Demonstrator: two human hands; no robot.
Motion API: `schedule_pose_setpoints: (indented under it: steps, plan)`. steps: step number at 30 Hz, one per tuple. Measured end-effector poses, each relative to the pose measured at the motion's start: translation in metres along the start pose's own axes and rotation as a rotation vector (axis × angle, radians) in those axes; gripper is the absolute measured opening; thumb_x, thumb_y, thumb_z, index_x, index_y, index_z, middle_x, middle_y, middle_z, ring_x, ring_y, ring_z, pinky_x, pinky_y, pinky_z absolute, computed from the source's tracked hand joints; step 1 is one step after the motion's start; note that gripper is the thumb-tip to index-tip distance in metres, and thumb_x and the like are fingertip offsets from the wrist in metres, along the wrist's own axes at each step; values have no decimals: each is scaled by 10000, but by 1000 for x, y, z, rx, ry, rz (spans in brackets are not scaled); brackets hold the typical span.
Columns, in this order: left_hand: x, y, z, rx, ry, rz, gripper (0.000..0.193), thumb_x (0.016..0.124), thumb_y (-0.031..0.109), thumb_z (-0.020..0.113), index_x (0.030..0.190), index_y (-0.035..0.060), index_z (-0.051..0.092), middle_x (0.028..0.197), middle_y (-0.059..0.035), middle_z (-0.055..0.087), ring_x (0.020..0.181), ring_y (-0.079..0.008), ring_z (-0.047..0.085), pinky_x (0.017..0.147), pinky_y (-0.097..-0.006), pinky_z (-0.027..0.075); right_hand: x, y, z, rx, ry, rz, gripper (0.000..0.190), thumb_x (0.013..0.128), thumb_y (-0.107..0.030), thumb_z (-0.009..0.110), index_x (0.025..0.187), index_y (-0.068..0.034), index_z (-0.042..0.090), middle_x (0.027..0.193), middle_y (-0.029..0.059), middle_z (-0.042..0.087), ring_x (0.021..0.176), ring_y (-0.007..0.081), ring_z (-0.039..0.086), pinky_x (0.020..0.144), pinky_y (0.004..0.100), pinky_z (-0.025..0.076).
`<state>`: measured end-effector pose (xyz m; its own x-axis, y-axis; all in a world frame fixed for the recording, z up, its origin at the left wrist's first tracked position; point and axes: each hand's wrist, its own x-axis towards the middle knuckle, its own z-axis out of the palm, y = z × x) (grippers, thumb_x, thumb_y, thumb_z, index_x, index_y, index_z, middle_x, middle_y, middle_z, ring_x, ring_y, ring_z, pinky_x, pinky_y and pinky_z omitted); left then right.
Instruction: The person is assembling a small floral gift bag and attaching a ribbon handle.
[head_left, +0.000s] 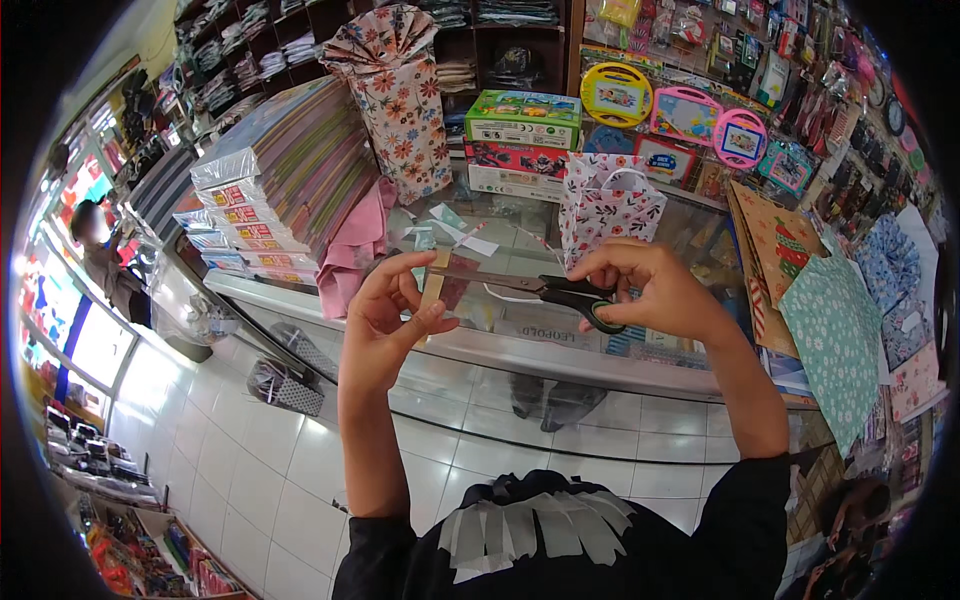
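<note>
My left hand (379, 330) holds a narrow beige strip (433, 292) upright between thumb and fingers; whether it is ribbon or tape I cannot tell. My right hand (656, 289) grips a pair of scissors (566, 291) by the black handles. The scissors point left, and the blade tips reach the strip near my left fingers. Both hands are above a glass display counter (495, 341). Just behind the scissors stands a white floral paper gift bag (611, 206). Paper scraps (476, 241) lie on the glass behind my left hand.
At the left are a tall stack of books (292, 172), a pink cloth (349, 255) and a flower-patterned wrapped parcel (405, 120). Toy boxes (523, 124) stand at the back. Patterned wrapping paper (832, 330) hangs over the right edge. A person (112, 266) stands far left.
</note>
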<state>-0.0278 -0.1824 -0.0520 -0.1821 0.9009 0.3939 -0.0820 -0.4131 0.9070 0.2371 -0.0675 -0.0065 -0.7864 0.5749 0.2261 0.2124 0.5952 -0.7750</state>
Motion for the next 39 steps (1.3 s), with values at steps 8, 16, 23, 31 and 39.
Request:
schedule_pose_setpoints:
  steps: [8,16,23,31,39]
  plan:
    - [3,-3,3,40,-27,18,489,762,-93,646,1223,25,534,758,47,375,689,-41,469,686,-240,558,-6,11,-3,-85,134,34,300,674,-39,739,959,-49,647,791,10,533,696,89,485,617,233,417]
    - [28,-38,-24,770,0,34,635,635,-99,676,1222,120,569,1030,-78,579,714,-154,517,627,-257,444,-57,15,-3,-437,214,259,301,642,13,738,927,17,641,743,94,556,667,178,552,634,284,461]
    - [27,-47,-22,892,-71,343,566,671,4,717,1207,123,578,1086,-70,580,994,-217,547,886,-341,419,-73,30,-8,-441,120,305,276,637,9,698,904,20,631,769,113,565,734,265,567,684,357,450]
    - [10,-44,-4,183,48,77,268,885,58,586,1146,-3,591,1104,-41,585,1085,-143,529,955,-288,410,12,12,36,-417,39,10,208,780,-179,638,889,-8,590,829,130,574,809,303,563,711,393,442]
    - [-3,-47,-3,125,244,22,136,883,41,604,988,-31,652,953,-36,622,926,-106,573,852,-234,437,76,61,104,-646,134,-59,207,825,-239,625,899,-50,582,943,93,573,991,265,527,815,431,392]
